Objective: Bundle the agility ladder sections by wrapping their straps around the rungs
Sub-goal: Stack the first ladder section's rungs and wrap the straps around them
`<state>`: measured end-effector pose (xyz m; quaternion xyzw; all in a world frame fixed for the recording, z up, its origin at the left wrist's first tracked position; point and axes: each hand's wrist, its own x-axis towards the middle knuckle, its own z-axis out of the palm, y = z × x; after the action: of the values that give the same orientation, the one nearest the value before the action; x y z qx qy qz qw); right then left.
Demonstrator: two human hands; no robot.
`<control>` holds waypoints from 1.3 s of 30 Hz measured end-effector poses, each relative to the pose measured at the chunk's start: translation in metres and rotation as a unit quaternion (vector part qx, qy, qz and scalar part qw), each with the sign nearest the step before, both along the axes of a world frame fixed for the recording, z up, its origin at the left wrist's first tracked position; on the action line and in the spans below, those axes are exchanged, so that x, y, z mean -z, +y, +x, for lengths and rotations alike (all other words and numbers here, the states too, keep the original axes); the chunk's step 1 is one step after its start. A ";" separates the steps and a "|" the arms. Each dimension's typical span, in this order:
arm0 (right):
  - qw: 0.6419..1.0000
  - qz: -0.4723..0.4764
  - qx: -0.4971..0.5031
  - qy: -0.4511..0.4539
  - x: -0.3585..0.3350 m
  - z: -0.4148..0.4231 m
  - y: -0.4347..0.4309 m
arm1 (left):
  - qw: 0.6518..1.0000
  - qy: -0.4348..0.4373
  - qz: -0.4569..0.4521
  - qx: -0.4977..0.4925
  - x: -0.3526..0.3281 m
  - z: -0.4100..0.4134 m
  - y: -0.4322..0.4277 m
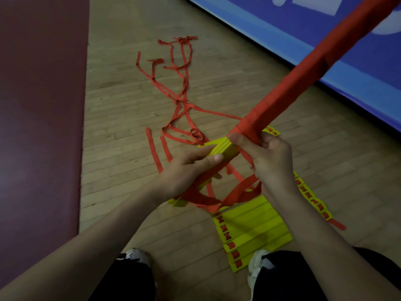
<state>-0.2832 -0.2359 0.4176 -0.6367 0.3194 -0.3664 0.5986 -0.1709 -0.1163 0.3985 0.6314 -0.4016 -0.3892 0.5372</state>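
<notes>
A stack of yellow rungs (223, 147) is wrapped for most of its length in red strap (303, 77) and slants up to the top right. My left hand (186, 172) grips the bare yellow end from below. My right hand (269, 157) holds the bundle where the wrapping ends, thumb on top of the last turn. Loose red strap (180, 92) trails from the bundle across the floor beyond my hands. A second section of yellow rungs (251, 231) lies flat on the floor under my right forearm.
The wooden floor (121, 109) is bordered by a dark red mat (41, 105) on the left and a blue padded panel (325, 40) at the top right. My shoes (138, 256) and dark-clad knees fill the bottom edge.
</notes>
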 end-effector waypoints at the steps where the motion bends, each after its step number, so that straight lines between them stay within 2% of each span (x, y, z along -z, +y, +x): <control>1: 1.000 -0.002 0.013 0.001 0.001 0.001 0.000 | 0.994 -0.107 0.001 -0.025 0.004 -0.002 0.000; 2: 1.000 -0.003 0.026 0.003 0.002 0.001 0.000 | 0.969 -0.240 0.002 -0.051 0.009 -0.004 0.001; 3: 0.999 -0.005 0.037 0.006 0.003 0.001 0.000 | 0.930 -0.359 0.002 -0.074 0.015 -0.006 0.001; 4: 0.999 -0.004 0.042 0.006 0.003 0.001 0.001 | 0.895 -0.438 0.001 -0.089 0.018 -0.008 0.002; 5: 0.999 0.000 0.044 0.005 0.004 0.001 0.002 | 0.876 -0.473 -0.001 -0.093 0.021 -0.010 0.001; 8: 0.999 0.005 0.045 0.008 0.003 0.001 0.002 | 0.857 -0.507 -0.008 -0.094 0.023 -0.013 0.000; 11: 0.999 0.009 0.034 0.028 0.002 0.003 0.002 | 0.870 -0.479 -0.027 -0.112 0.024 -0.009 -0.003; 15: 0.991 0.136 0.009 -0.005 0.001 0.002 0.001 | 0.878 -0.462 -0.013 -0.121 0.023 -0.004 -0.004; 18: 0.988 0.153 -0.026 0.017 0.002 -0.001 -0.006 | 0.878 -0.454 0.012 -0.151 0.021 0.000 -0.004; 21: 0.982 0.150 -0.094 0.063 0.007 -0.004 -0.008 | 0.895 -0.406 0.030 -0.182 0.017 0.006 -0.004; 23: 0.979 0.152 -0.125 0.055 0.007 -0.005 -0.008 | 0.919 -0.348 0.027 -0.184 0.016 0.009 -0.003; 26: 0.985 0.135 -0.102 0.036 0.004 -0.004 -0.009 | 0.950 -0.259 0.034 -0.171 0.012 0.012 -0.001; 28: 0.989 0.124 -0.079 0.023 0.002 -0.003 -0.008 | 0.973 -0.177 0.022 -0.148 0.003 0.007 -0.002; 30: 0.988 0.133 -0.078 0.009 0.000 -0.003 -0.005 | 0.992 -0.049 -0.012 -0.116 -0.008 0.001 -0.001; 32: 0.983 0.160 -0.086 -0.004 -0.002 -0.004 -0.005 | 0.993 0.065 -0.035 -0.096 -0.018 -0.005 0.001; 33: 0.981 0.166 -0.096 -0.009 -0.003 -0.004 -0.006 | 0.991 0.094 -0.042 -0.086 -0.022 -0.007 0.002; 36: 0.973 0.177 -0.140 -0.044 -0.003 -0.004 -0.008 | 0.987 0.140 -0.056 -0.054 -0.028 -0.009 0.008; 39: 0.943 0.215 -0.228 -0.113 0.001 -0.007 -0.009 | 0.979 0.188 -0.081 0.020 -0.025 -0.010 0.013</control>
<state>-0.2898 -0.2450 0.4163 -0.5034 0.1675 -0.2122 0.8207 -0.1806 -0.1035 0.4233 0.4932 -0.3366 -0.4776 0.6445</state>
